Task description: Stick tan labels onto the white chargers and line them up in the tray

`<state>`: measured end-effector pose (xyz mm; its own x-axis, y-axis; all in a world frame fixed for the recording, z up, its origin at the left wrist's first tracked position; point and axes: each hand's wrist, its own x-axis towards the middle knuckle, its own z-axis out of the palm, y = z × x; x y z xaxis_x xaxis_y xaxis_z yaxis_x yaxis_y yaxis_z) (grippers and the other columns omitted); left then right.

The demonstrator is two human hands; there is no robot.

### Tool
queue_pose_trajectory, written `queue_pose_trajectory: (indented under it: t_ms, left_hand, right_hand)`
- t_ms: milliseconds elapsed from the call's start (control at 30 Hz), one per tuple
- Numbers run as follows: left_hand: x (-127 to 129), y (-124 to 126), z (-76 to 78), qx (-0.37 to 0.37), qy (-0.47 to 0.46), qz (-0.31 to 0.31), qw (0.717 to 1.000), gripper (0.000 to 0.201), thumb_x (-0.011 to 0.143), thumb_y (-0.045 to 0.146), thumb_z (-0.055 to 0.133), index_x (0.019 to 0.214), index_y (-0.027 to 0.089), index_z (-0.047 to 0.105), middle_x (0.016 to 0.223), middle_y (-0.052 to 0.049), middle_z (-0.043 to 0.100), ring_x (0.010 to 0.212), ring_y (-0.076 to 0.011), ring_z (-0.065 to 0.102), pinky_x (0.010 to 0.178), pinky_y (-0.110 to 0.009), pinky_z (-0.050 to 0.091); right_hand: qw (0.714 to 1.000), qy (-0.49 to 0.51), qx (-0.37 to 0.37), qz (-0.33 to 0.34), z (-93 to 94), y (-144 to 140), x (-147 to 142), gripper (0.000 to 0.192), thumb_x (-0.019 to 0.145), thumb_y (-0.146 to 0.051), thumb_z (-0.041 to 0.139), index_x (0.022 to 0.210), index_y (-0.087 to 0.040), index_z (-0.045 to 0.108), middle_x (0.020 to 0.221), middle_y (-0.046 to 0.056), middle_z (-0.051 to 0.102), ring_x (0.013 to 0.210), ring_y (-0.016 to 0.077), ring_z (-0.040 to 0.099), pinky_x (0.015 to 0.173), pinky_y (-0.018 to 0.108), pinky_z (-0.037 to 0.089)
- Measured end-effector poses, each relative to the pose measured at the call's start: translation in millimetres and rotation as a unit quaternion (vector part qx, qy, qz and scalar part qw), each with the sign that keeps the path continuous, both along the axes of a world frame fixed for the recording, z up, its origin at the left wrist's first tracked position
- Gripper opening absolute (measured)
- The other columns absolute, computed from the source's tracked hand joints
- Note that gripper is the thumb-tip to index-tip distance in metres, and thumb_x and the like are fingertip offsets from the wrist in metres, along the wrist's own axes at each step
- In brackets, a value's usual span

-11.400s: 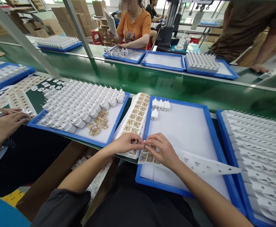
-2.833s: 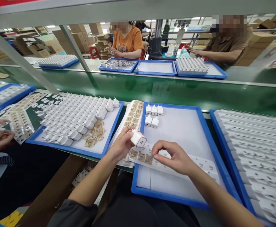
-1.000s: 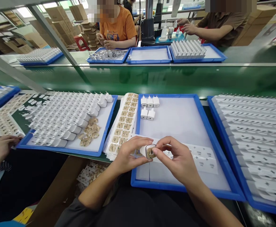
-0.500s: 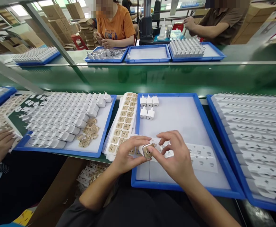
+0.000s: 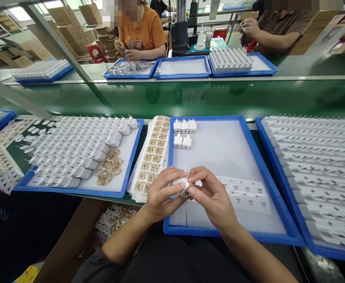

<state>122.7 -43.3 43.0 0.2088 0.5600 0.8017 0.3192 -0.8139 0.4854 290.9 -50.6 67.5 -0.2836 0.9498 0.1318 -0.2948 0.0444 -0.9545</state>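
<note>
My left hand (image 5: 163, 192) grips a small white charger plug (image 5: 181, 187) over the near edge of the blue tray (image 5: 250, 137). My right hand (image 5: 212, 194) presses its fingertips on the plug's end face, where a tan sticker sits. Beneath both hands lies a mostly peeled white sticker backing sheet (image 5: 243, 192). A few finished chargers (image 5: 184, 133) stand in the tray's far left corner. A sheet of tan stickers (image 5: 153, 159) lies just left of the tray.
A blue tray of many white chargers (image 5: 80, 147) with loose peeled stickers (image 5: 109, 171) sits at left. Stacked white sheets (image 5: 316, 165) fill the tray at right. A green conveyor belt (image 5: 190, 98) runs behind. Across it, two people work at more blue trays (image 5: 184, 67).
The plug has turned in my hands and my right fingers have closed down onto its end face. The neighbour's hand at far left has left the view.
</note>
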Motion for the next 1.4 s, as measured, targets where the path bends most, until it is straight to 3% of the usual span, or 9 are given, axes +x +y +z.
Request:
queue_pose_trajectory:
  t_ms: [267, 533, 667, 767, 867, 967, 1100, 1233, 1400]
  left_hand:
    - [-0.3, -0.2, -2.3, 0.043, 0.022, 0.019, 0.999, 0.043, 0.085, 0.01, 0.069, 0.123, 0.023, 0.056, 0.116, -0.012, 0.07, 0.11, -0.0241, 0.067, 0.094, -0.05, 0.058]
    - [1.3, -1.6, -5.1, -0.016, -0.023, -0.005, 1.0, 0.054, 0.081, 0.011, 0.076, 0.126, 0.027, 0.052, 0.117, -0.01, 0.07, 0.108, -0.0224, 0.068, 0.095, -0.048, 0.057]
    - [1.8, -3.2, -5.1, -0.051, -0.013, -0.022, 0.998, 0.051, 0.083, 0.014, 0.074, 0.127, 0.028, 0.051, 0.117, -0.01, 0.07, 0.107, -0.0223, 0.068, 0.097, -0.05, 0.054]
    - [-0.2, -4.1, -3.9, -0.09, 0.004, -0.019, 0.996, 0.048, 0.082, 0.018, 0.076, 0.124, 0.025, 0.053, 0.116, -0.01, 0.071, 0.109, -0.0242, 0.067, 0.1, -0.05, 0.05]
    - [-4.5, -1.5, -1.4, -0.162, 0.038, 0.022, 0.986, 0.04, 0.082, 0.024, 0.074, 0.118, 0.023, 0.056, 0.113, -0.009, 0.072, 0.106, -0.0257, 0.063, 0.092, -0.044, 0.051]
    - [-9.0, 7.5, 0.9, -0.213, 0.085, 0.077, 0.97, 0.032, 0.082, 0.022, 0.07, 0.111, 0.022, 0.056, 0.114, -0.008, 0.071, 0.092, -0.0224, 0.062, 0.079, -0.037, 0.051]
    - [-5.4, 34.7, 2.4, -0.188, 0.182, 0.091, 0.961, 0.042, 0.078, 0.015, 0.066, 0.118, 0.02, 0.053, 0.111, -0.007, 0.07, 0.087, -0.0214, 0.062, 0.074, -0.033, 0.051]
    - [15.3, 82.8, -1.5, -0.052, 0.311, 0.047, 0.948, 0.045, 0.082, 0.007, 0.058, 0.126, 0.016, 0.054, 0.119, -0.008, 0.069, 0.094, -0.0229, 0.06, 0.083, -0.035, 0.051]
    - [47.7, 143.4, -17.7, 0.041, 0.46, 0.009, 0.887, 0.038, 0.092, 0.002, 0.043, 0.126, 0.014, 0.056, 0.134, -0.009, 0.062, 0.103, -0.0229, 0.057, 0.087, -0.035, 0.048]
  right_hand:
    - [1.0, 0.025, 0.007, -0.017, -4.0, 0.5, -5.3, 0.01, 0.089, -0.019, 0.066, 0.091, -0.028, 0.066, 0.097, 0.001, 0.052, 0.091, 0.0159, 0.052, 0.072, 0.026, 0.049]
    - [1.0, -0.009, 0.006, 0.016, -3.5, 2.1, 4.3, 0.012, 0.091, -0.019, 0.061, 0.097, -0.028, 0.068, 0.101, 0.003, 0.055, 0.087, 0.0166, 0.057, 0.068, 0.028, 0.051]
    - [0.976, -0.17, 0.133, -0.04, 5.3, 7.6, 11.6, 0.015, 0.09, -0.016, 0.063, 0.1, -0.028, 0.065, 0.096, 0.003, 0.062, 0.09, 0.0199, 0.058, 0.077, 0.035, 0.05]
    - [0.915, -0.256, 0.293, -0.103, 9.5, 8.6, 15.6, 0.021, 0.088, -0.009, 0.064, 0.098, -0.027, 0.065, 0.096, 0.005, 0.066, 0.09, 0.0211, 0.06, 0.08, 0.038, 0.05]
    - [0.882, -0.263, 0.39, -0.024, 11.5, 3.9, 24.4, 0.027, 0.086, -0.005, 0.064, 0.101, -0.027, 0.065, 0.095, 0.005, 0.067, 0.085, 0.0197, 0.062, 0.075, 0.036, 0.051]
    - [0.907, -0.225, 0.344, 0.091, 9.9, -1.7, 40.6, 0.026, 0.088, -0.005, 0.062, 0.102, -0.026, 0.062, 0.091, 0.004, 0.068, 0.081, 0.018, 0.064, 0.072, 0.034, 0.053]
    - [0.938, -0.249, 0.24, -0.005, 0.9, -1.6, 64.2, 0.022, 0.091, -0.005, 0.059, 0.097, -0.026, 0.062, 0.085, 0.003, 0.068, 0.079, 0.0181, 0.064, 0.07, 0.033, 0.052]
    - [0.94, -0.264, 0.205, -0.063, -6.9, 1.2, 76.0, 0.013, 0.093, -0.011, 0.06, 0.095, -0.024, 0.063, 0.084, 0.003, 0.066, 0.078, 0.019, 0.063, 0.068, 0.033, 0.051]
    - [0.938, -0.276, 0.193, -0.079, -10.4, 0.1, 79.1, 0.007, 0.093, -0.016, 0.061, 0.092, -0.023, 0.063, 0.083, 0.003, 0.066, 0.072, 0.0172, 0.062, 0.065, 0.032, 0.05]
